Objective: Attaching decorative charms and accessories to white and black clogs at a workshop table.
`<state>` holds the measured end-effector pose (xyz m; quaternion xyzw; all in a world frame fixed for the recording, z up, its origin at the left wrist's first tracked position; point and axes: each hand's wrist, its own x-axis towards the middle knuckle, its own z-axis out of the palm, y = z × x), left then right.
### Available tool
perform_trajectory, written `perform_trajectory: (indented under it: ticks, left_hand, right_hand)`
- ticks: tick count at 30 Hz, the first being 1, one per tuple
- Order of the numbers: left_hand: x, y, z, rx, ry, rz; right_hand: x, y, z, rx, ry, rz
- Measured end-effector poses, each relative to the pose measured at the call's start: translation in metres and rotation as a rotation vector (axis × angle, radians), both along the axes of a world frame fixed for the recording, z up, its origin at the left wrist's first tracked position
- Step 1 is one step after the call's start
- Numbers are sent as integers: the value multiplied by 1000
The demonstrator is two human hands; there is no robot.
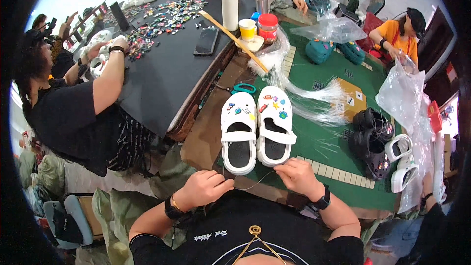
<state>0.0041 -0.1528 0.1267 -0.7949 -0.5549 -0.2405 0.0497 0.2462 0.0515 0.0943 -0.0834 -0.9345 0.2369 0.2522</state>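
Note:
A pair of white clogs lies side by side in front of me, toes pointing away: the left clog (239,140) and the right clog (274,132). Colourful charms dot both toes, and the heel straps lie forward. My left hand (208,186) is closed, pinching one end of a thin strand (255,187) just below the left clog's heel. The strand bows across to my right hand (297,177), whose fingers are pinched on its other end by the right clog's heel. Whether the strand passes through the clogs cannot be made out.
Teal-handled scissors (243,88) and a bundle of pale strands (319,99) lie beyond the clogs. Black clogs (370,142) and small white clogs (403,167) stand right. A wooden stick (230,37) slants by a white bottle (229,7). Co-workers sit left and far right.

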Motion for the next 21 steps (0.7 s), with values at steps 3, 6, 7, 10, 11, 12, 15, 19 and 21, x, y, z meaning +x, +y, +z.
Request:
perform_trajectory:
  ticks: [3, 6, 7, 10, 11, 12, 15, 19, 21]
  left_hand:
    - [-3, 13, -13, 77, 57, 54]
    - [-8, 27, -23, 156, 100, 109]
    - [-10, 31, -23, 140, 114, 137]
    - [-14, 48, -31, 190, 47, 222]
    - [-15, 53, -34, 167, 34, 263]
    - [-14, 55, -36, 168, 34, 260]
    - [-13, 62, -37, 204, 17, 329]
    - [-7, 64, -37, 177, -30, 435]
    - [-6, 65, -36, 190, -33, 458]
  right_hand:
    - [-8, 4, 4, 48, 19, -49]
    - [-16, 8, 4, 82, 75, -102]
    - [-20, 9, 4, 87, 78, -100]
    - [-29, 11, 3, 138, 152, -140]
    - [-31, 10, 3, 143, 152, -144]
    - [-32, 10, 2, 147, 151, -150]
    - [-27, 9, 0, 129, 76, -152]
    - [-23, 4, 3, 137, 69, -170]
    - [-20, 3, 1, 191, 79, -173]
